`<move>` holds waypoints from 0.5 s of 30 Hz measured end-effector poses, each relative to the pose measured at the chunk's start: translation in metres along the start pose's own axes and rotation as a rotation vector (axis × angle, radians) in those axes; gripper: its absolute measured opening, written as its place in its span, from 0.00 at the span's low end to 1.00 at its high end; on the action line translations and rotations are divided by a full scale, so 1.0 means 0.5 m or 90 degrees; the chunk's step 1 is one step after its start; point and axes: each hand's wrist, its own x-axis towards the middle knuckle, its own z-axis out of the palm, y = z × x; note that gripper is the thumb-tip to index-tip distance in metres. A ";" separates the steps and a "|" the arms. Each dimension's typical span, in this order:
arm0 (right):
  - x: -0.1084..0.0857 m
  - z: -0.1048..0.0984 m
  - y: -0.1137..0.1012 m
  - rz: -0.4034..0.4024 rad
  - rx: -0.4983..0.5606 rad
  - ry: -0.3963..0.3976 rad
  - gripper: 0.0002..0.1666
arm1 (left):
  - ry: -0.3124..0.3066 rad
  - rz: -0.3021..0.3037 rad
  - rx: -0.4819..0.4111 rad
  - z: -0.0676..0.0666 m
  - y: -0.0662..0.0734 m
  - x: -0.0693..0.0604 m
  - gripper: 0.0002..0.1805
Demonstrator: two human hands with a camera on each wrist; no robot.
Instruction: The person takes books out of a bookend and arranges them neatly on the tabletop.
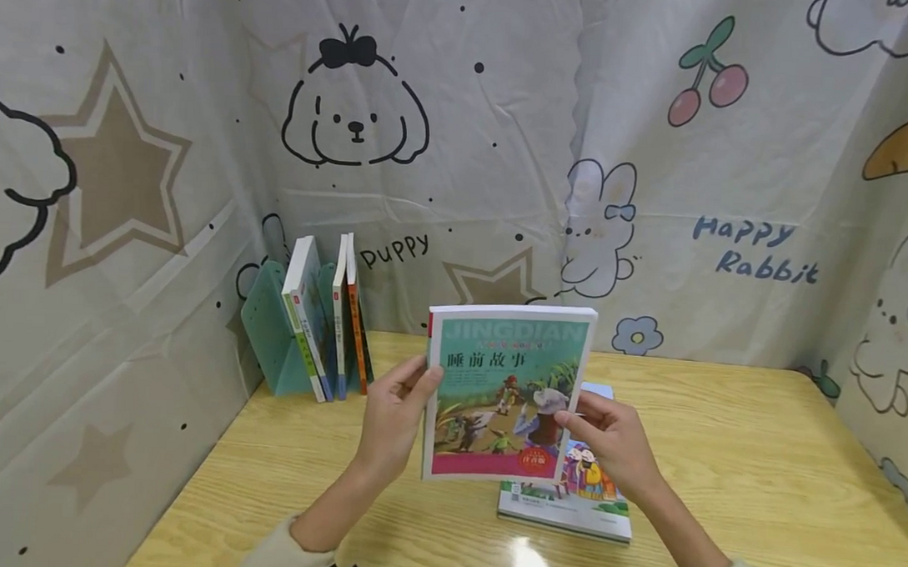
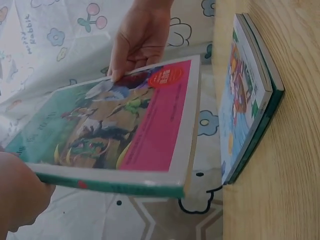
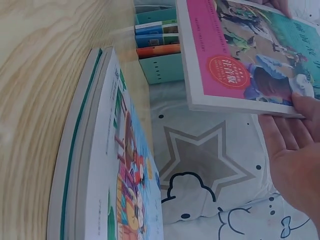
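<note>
Both hands hold up a paperback picture book [image 1: 495, 402] with a green and pink cover, front toward the head camera. The left hand [image 1: 393, 415] grips its spine side, thumb on the cover. On the opposite edge the right hand [image 1: 617, 443] pinches it, thumb in front and fingers behind. Below and partly behind it, a small stack of books [image 1: 566, 521] lies on the table; its top cover shows colourful cartoon figures. In the right wrist view the held book [image 3: 220, 55] is well apart from that stack [image 3: 100, 150].
A green bookend [image 1: 260, 335] at the table's back left holds several upright books [image 1: 305, 328], some leaning. The wooden table [image 1: 756, 461] meets a patterned cloth [image 1: 496, 151] hanging behind and at both sides.
</note>
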 end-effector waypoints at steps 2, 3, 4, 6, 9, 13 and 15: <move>-0.002 -0.001 0.000 -0.005 -0.028 0.011 0.16 | -0.005 -0.024 -0.006 -0.002 -0.003 0.003 0.18; -0.002 -0.002 0.000 -0.008 -0.036 0.015 0.16 | -0.007 -0.036 -0.008 -0.003 -0.005 0.005 0.18; -0.003 -0.003 0.000 -0.010 -0.043 0.018 0.15 | -0.009 -0.046 -0.010 -0.005 -0.007 0.007 0.18; -0.003 -0.005 -0.001 -0.014 -0.046 0.017 0.15 | -0.016 -0.058 -0.010 -0.008 -0.009 0.011 0.18; -0.005 -0.009 -0.002 -0.004 -0.038 0.020 0.17 | -0.024 -0.060 0.009 -0.013 -0.012 0.018 0.19; -0.013 -0.017 -0.002 0.021 -0.040 0.048 0.17 | -0.027 -0.046 0.000 -0.024 -0.019 0.024 0.18; -0.018 -0.022 -0.001 0.034 -0.035 0.065 0.18 | -0.027 -0.039 -0.015 -0.031 -0.024 0.028 0.18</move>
